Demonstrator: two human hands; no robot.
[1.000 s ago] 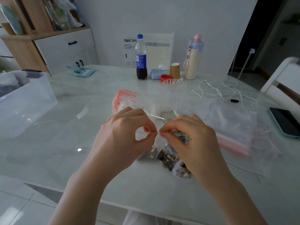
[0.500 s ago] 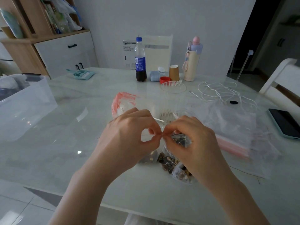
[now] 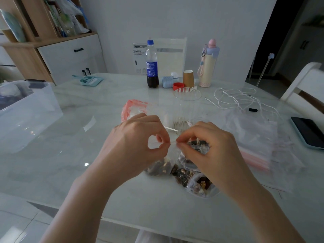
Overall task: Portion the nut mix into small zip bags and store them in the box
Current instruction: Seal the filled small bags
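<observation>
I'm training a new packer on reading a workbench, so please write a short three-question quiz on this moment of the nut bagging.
1. True or false: both hands pinch the top edge of the small clear zip bag of nut mix.
2. Which stands farther from the person: (a) the dark cola bottle with blue cap, (b) the clear ribbed plastic cup?
3. Fill in: the large clear plastic storage box sits at the table's ___ side.

Key:
1. True; the left hand and right hand meet at its seal.
2. (a).
3. Left.
</observation>
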